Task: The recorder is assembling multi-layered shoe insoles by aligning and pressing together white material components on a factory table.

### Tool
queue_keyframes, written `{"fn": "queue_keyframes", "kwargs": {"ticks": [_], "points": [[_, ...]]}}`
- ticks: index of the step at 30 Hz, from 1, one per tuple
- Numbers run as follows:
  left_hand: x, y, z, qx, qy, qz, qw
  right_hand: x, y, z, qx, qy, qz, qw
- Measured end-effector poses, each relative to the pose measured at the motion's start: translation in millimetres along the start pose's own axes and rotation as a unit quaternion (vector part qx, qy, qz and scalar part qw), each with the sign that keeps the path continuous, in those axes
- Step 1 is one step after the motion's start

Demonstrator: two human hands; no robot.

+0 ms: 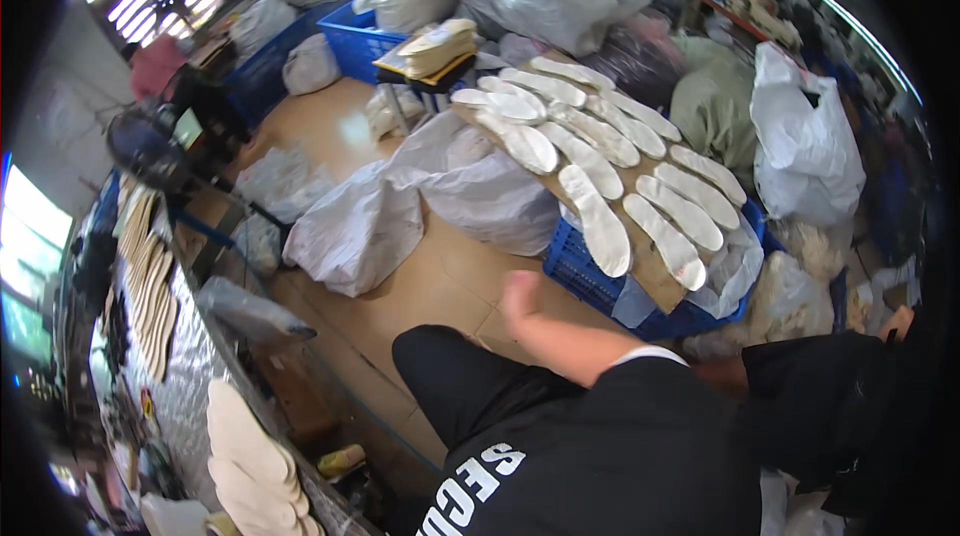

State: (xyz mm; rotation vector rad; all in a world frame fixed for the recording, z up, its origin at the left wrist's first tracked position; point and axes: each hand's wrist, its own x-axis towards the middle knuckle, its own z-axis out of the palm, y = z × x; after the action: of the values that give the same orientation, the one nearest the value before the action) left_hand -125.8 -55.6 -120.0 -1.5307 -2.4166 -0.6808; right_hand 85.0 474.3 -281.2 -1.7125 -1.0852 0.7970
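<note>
My left hand [520,298] reaches out over the tiled floor, left of a blue crate [585,261]. It is blurred, its fingers cannot be made out, and nothing shows in it. Several white insoles [595,221] lie in rows on a brown board [650,281] on top of the crate, to the right of that hand. At the far right, beyond a black sleeve, a small patch of skin [897,324] shows, perhaps my right hand; its fingers are hidden.
On the left, a workbench [195,336] carries fanned cream insoles [258,466]. A standing fan [150,146] is beyond it. White sacks [360,226] lie on the floor ahead. More insoles [440,46] are stacked on a stool. Filled bags [560,1] line the back, and a white bag [805,136] stands right.
</note>
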Motion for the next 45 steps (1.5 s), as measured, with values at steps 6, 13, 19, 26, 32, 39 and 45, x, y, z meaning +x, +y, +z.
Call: {"fn": "queue_keyframes", "kwargs": {"ticks": [6, 13, 19, 26, 32, 39, 45], "points": [[90.1, -35.7, 7.6, 0.008, -0.062, -0.032, 0.998, 30.2, 36.3, -216.6, 0.293, 0.118, 0.527, 0.789], [128.0, -46.9, 18.6, 0.084, -0.124, 0.055, 0.987, 93.5, 26.5, -204.1, 0.682, 0.213, 0.279, 0.642], [120.3, -39.9, 27.1, 0.082, -0.096, 0.004, 0.992, 104.2, 48.1, -223.8, 0.651, 0.248, 0.241, 0.676], [138.5, -8.5, 21.6, 0.158, -0.106, 0.027, 0.981, 76.8, 93.8, -307.9, 0.661, 0.152, 0.266, 0.685], [251.3, 113.0, 141.6, -0.29, -0.088, -0.059, 0.951, 74.1, 61.1, -351.6, 0.568, 0.244, 0.267, 0.739], [305.2, 221.3, 305.4, -0.665, -0.364, -0.495, 0.424, 47.3, 70.5, -392.4, 0.512, 0.22, 0.33, 0.762], [292.5, 212.1, 340.8, -0.695, -0.333, -0.506, 0.386, 13.6, 106.0, -425.3, 0.512, 0.215, 0.384, 0.737]]}}
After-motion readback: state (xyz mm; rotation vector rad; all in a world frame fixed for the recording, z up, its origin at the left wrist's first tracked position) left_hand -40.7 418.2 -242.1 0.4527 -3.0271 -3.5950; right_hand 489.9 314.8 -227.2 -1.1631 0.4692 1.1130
